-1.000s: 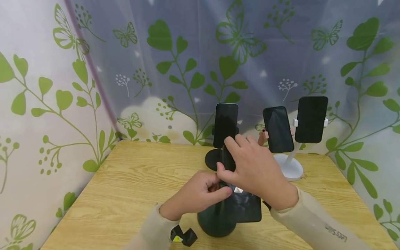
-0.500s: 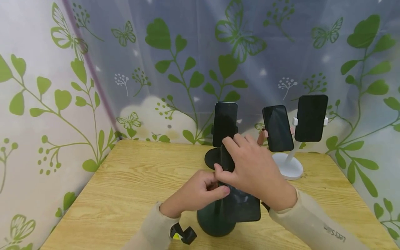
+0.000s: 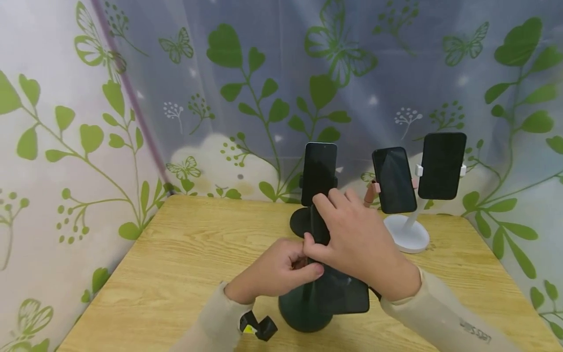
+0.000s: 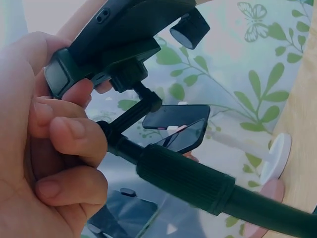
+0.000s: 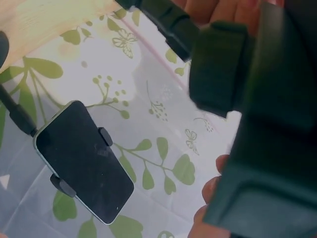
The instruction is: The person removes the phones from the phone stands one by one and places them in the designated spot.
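A dark green phone stand [image 3: 305, 313] stands near the table's front, with a black phone [image 3: 345, 296] tilted at its head. My left hand [image 3: 281, 269] pinches the end of the stand's clamp [image 4: 59, 74] at the phone's edge, its other fingers curled below, as the left wrist view shows. My right hand [image 3: 358, 239] reaches across the phone and grips its far part, fingers bent over the edge. Close up, the right wrist view shows the green clamp with some fingertips [image 5: 210, 193] beside it. The right palm hides much of the phone and clamp.
Behind stand a phone [image 3: 319, 171] on a black stand, a phone [image 3: 394, 181] in a pink holder, and a phone [image 3: 442, 166] on a white stand [image 3: 406, 234]. A leaf-patterned curtain [image 3: 264, 58] borders the wooden table [image 3: 189, 254].
Both hands stay on the phone and its stand, almost still. The bright reflection on the phone screen has faded, and the view has shifted slightly.
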`<state>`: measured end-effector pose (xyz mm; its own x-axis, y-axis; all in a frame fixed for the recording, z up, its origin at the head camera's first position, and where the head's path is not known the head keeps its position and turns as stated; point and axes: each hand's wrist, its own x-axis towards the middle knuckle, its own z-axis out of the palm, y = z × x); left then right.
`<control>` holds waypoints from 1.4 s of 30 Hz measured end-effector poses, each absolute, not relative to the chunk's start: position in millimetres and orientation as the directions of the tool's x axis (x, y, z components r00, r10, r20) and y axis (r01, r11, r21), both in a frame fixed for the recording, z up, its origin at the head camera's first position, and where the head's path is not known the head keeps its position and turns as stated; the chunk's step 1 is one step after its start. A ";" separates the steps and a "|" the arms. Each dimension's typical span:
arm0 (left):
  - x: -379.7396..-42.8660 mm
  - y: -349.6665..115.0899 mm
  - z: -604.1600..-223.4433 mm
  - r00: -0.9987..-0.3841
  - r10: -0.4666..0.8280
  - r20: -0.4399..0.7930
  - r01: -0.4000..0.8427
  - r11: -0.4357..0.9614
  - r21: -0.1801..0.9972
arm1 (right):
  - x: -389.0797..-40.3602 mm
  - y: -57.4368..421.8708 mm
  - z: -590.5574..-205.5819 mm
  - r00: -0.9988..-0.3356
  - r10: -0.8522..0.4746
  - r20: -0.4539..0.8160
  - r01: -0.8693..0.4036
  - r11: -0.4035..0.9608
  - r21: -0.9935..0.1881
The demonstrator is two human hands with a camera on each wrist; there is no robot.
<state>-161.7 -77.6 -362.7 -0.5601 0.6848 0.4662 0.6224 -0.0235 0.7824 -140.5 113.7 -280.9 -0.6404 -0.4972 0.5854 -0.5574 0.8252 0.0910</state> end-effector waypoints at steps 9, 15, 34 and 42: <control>-165.9 -82.2 -361.6 -0.511 0.695 0.505 0.660 -0.059 0.749 | -141.9 112.6 -277.7 -0.623 -0.512 0.592 -0.581 0.809 0.088; -169.3 -86.1 -362.9 -0.487 0.705 0.516 0.655 -0.095 0.749 | -142.4 111.1 -276.8 -0.617 -0.515 0.595 -0.586 0.805 0.089; -168.9 -85.1 -361.7 -0.434 0.772 0.465 0.617 -0.121 0.777 | -143.0 115.2 -274.5 -0.625 -0.546 0.558 -0.632 0.773 0.047; -170.4 -81.3 -366.8 -0.429 0.760 0.489 0.591 -0.173 0.788 | -143.0 118.0 -277.1 -0.628 -0.531 0.569 -0.637 0.770 0.015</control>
